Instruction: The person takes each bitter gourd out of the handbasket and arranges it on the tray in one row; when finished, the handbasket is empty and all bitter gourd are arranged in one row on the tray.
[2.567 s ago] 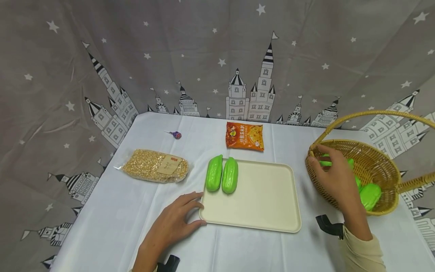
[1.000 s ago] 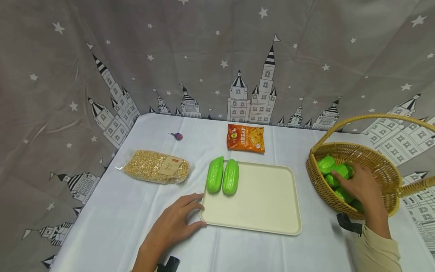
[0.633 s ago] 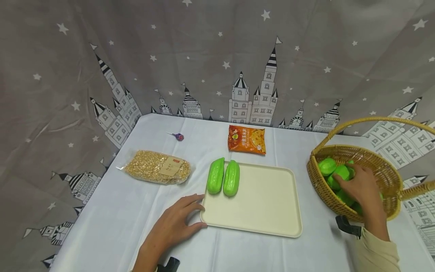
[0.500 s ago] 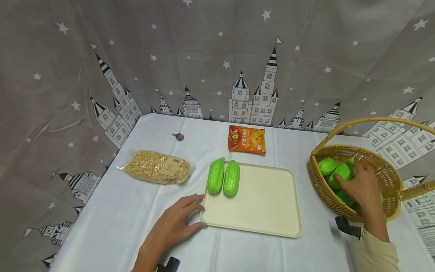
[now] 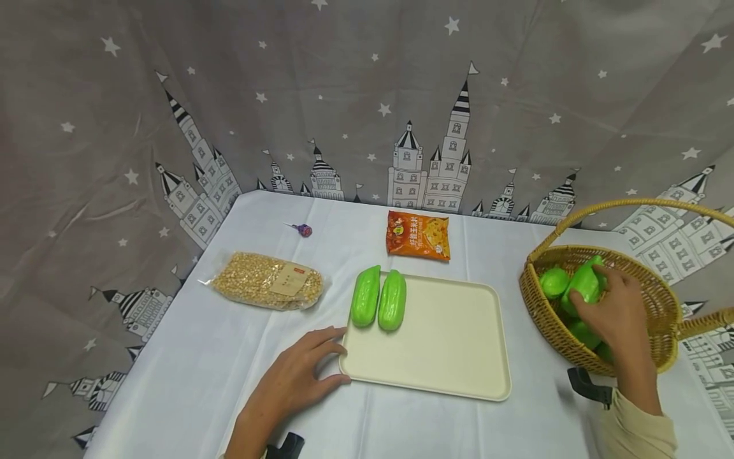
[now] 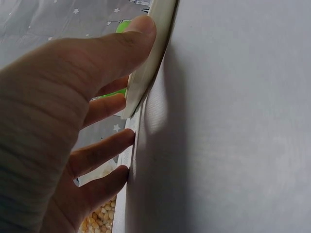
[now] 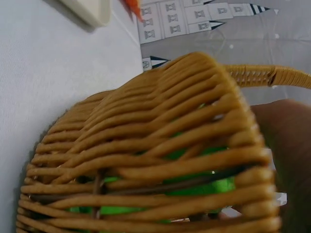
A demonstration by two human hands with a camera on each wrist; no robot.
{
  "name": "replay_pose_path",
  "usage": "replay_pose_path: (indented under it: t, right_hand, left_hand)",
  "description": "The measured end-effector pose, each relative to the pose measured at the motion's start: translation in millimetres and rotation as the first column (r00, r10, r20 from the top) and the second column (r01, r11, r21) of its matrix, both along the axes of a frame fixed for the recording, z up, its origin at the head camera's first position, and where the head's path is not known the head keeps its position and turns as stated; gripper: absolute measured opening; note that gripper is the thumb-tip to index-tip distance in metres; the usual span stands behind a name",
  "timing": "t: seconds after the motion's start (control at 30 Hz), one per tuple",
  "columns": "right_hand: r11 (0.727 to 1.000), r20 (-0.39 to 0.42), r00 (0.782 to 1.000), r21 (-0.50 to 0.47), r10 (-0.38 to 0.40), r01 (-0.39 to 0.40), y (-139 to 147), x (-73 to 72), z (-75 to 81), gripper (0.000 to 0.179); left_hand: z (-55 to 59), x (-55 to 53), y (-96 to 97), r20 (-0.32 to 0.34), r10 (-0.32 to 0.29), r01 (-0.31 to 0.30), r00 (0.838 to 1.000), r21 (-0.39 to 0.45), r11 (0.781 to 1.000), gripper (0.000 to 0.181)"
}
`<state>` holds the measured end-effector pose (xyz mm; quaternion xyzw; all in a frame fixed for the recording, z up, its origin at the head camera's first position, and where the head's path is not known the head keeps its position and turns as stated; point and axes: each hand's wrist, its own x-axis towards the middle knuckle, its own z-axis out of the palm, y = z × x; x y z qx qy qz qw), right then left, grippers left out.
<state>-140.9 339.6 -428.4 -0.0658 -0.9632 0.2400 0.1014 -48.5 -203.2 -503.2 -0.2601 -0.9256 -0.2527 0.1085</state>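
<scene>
At the right, my right hand [image 5: 619, 313] reaches into the wicker basket [image 5: 536, 306] and grips a shiny green gourd-like vegetable [image 5: 585, 282], tilted with its narrow end up. More green vegetables lie around it, among them a rounded one [image 5: 554, 282]. In the right wrist view the basket wall [image 7: 146, 145] hides most of the hand [image 7: 286, 141] and its hold. My left hand [image 5: 298, 373] rests at the near left corner of the cream tray [image 5: 447, 344], fingers relaxed, thumb [image 6: 141, 31] against the rim. Two similar green vegetables [image 5: 365, 298] lie side by side on the tray's left part.
A clear bag of corn kernels [image 5: 264, 280] lies left of the tray. Behind stand a wrapped lollipop [image 5: 304, 230] and an orange snack packet [image 5: 417, 236]. The basket's tall handle [image 5: 636, 203] arches over its opening. A grey patterned curtain [image 5: 344, 83] closes off the back.
My right hand has moved from the basket's far left side toward its middle, where it now lifts and tilts a green vegetable. The left hand stays at the tray corner.
</scene>
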Motion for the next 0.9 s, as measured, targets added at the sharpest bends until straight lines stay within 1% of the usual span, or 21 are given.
replay_pose_path:
  t: [0.2,0.27,0.4,0.5,0.73,0.9]
  right_hand:
    - [0.999,-0.043,0.999,-0.035,-0.020,0.019,-9,8.7,7.7,0.072]
    - [0.999,-0.071,0.997,-0.044,-0.021,0.018,-12,11.9,11.1,0.071]
    - [0.998,-0.155,0.988,-0.062,-0.010,0.001,-19,17.9,16.7,0.067]
    - [0.997,-0.195,0.981,-0.072,-0.007,-0.007,-23,23.5,19.6,0.064]
    - [0.996,-0.181,0.983,-0.093,-0.020,0.004,-38,38.1,29.2,0.063]
    - [0.989,-0.214,0.977,-0.144,0.009,-0.040,-52,44.1,30.5,0.062]
  left_hand:
    - [0.4,-0.3,0.2,0.005,0.002,-0.002,1.000,-0.006,1.000,0.042]
    - [0.5,-0.5,0.4,0.004,0.005,-0.005,1.000,-0.010,1.000,0.042]
    - [0.6,-0.5,0.6,0.003,0.008,-0.008,1.000,-0.010,1.000,0.042]
    - [0.7,-0.4,0.7,0.004,0.006,-0.006,1.000,-0.010,1.000,0.042]
    - [1.6,-0.7,1.2,0.018,0.013,-0.012,1.000,-0.017,1.000,0.042]
    - [2.3,-0.7,1.5,0.024,0.013,-0.013,1.000,-0.014,1.000,0.041]
